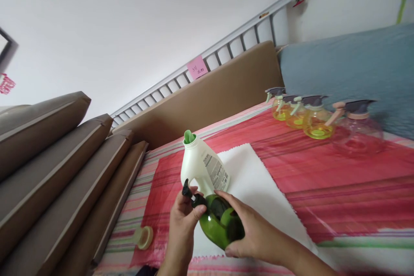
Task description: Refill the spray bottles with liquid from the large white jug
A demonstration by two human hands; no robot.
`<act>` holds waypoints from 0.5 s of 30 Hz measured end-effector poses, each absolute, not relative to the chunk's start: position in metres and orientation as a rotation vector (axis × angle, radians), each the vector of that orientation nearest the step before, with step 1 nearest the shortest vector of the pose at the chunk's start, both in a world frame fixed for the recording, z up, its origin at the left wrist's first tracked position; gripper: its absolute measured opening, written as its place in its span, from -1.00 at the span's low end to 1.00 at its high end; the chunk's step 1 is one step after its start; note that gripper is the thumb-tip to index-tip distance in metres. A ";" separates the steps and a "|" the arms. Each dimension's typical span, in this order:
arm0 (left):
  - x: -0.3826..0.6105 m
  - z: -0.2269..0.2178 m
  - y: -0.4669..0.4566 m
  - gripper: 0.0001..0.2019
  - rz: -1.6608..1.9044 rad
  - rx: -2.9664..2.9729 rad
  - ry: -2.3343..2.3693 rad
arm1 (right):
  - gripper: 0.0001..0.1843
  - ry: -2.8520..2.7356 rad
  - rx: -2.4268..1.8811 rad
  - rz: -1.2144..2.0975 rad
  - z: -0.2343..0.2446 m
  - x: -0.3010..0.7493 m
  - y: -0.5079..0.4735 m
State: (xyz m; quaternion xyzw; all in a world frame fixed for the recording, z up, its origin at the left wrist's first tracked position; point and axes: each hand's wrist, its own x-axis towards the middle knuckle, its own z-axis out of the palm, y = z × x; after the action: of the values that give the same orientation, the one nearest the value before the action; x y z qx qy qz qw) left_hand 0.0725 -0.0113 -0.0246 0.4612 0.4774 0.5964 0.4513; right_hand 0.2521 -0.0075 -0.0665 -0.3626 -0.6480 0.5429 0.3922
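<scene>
A green pump bottle [215, 224] with a black pump head [198, 200] is tilted between my two hands, its top toward the left. My left hand [185, 215] is closed around the black pump head at the bottle's neck. With thumb and fingers on either side, my right hand [249, 228] grips the green body. Just behind them stands a white jug [199, 159] with a handle, a printed label and an uncapped mouth showing a green spout. The jug rests on a white sheet [242, 159].
A translucent cap [144, 237] lies at the left on the striped red cloth [265, 155]. Several clear spray bottles [318, 123], some holding yellow liquid, line the right rear. Brown padded panels [58, 181] stand at the left, with a brown board [210, 95] behind.
</scene>
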 end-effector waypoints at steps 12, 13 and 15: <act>0.063 -0.016 -0.016 -0.52 1.216 1.155 0.815 | -0.04 -1.356 -0.410 1.876 -0.077 0.236 -0.009; 0.063 -0.015 -0.017 -0.52 1.209 1.150 0.803 | -0.10 -1.359 -0.435 1.862 -0.074 0.234 -0.011; 0.064 -0.013 -0.020 -0.53 1.224 1.143 0.805 | -0.14 -1.384 -0.468 1.834 -0.072 0.232 -0.013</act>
State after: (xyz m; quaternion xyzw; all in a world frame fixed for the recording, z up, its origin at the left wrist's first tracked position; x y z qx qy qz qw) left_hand 0.0641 -0.0196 -0.0128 0.4928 0.3469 0.5276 0.5987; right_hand 0.2317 -0.0133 -0.0717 -0.1841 -0.5441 0.7209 0.3878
